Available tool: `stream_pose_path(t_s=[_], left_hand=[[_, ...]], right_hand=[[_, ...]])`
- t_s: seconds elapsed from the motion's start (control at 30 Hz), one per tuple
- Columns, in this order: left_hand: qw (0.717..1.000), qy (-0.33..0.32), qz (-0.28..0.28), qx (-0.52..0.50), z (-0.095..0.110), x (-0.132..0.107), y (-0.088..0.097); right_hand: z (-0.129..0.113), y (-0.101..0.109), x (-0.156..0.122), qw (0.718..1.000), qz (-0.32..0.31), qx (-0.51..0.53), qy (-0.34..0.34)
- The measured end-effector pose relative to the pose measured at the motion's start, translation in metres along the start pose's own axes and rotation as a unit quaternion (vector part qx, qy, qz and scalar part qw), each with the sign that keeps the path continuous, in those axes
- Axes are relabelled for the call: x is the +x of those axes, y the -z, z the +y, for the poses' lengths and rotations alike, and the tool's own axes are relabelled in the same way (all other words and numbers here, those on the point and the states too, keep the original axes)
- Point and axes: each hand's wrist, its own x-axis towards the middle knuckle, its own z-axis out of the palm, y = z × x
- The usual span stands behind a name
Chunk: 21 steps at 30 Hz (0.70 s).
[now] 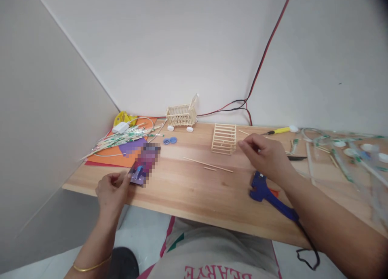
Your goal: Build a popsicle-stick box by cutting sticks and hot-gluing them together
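Closest in, a pale shirt front and two bare forearms run up to the edge of the wooden table (pixel 194 192). The left hand (pixel 112 189), a thin bangle (pixel 91 267) on its wrist, sits at that edge with fingers curled and its fingertips against the near corner of a purple card (pixel 144 165), whose face is blurred; whether it pinches the card or only touches it, I cannot tell. The right hand (pixel 263 153) hovers palm down, fingers loosely bent and apart, holding nothing that shows. Just beyond its fingertips lies a flat stick panel (pixel 224 138), a ladder of thin slats. By the look of it, the work is at the reach for this panel; lifting it would call for a light pinch on an outer rail, since the slats look frail. Under the right wrist rests a blue glue gun (pixel 266 192), and between the two hands lie a long loose stick (pixel 207 164) and a short one beside it. Beyond the left hand are orange paper (pixel 119 157), a bundle of sticks (pixel 121 140) and two blue caps (pixel 170 140). Further back, a small stick cart (pixel 181 115) on white wheels stands against the wall, its open basket apparently empty. Outside the right hand, clear plastic packets (pixel 348 157) hold white and green bits too blurred to name.
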Motion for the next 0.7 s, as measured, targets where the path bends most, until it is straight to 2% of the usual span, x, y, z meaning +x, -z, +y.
stream_pose_path(t_s=[0.1,0.23,0.37,0.43,0.53,0.7], left_hand=[[0.996,0.03,-0.013,0.079,0.008,0.002,0.0],[0.993,0.009,-0.027,0.118,0.016,0.003,0.002],[0.988,0.002,-0.044,0.145,0.012,0.008,0.001],[0.986,-0.008,-0.045,0.159,0.008,0.014,-0.001],[0.983,0.01,-0.033,0.182,0.003,0.021,-0.006],[0.98,0.01,-0.048,0.194,0.005,0.021,-0.006]], right_hand=[[-0.009,0.001,0.0,1.0,-0.009,0.018,0.016],[-0.005,0.004,-0.001,1.0,0.0,0.024,-0.01],[0.003,0.009,0.001,0.999,-0.001,0.031,-0.042],[0.01,0.009,0.005,0.998,-0.001,0.041,-0.051],[0.028,0.002,0.015,0.994,-0.003,0.073,-0.084],[0.053,-0.016,0.027,0.976,-0.046,0.146,-0.153]])
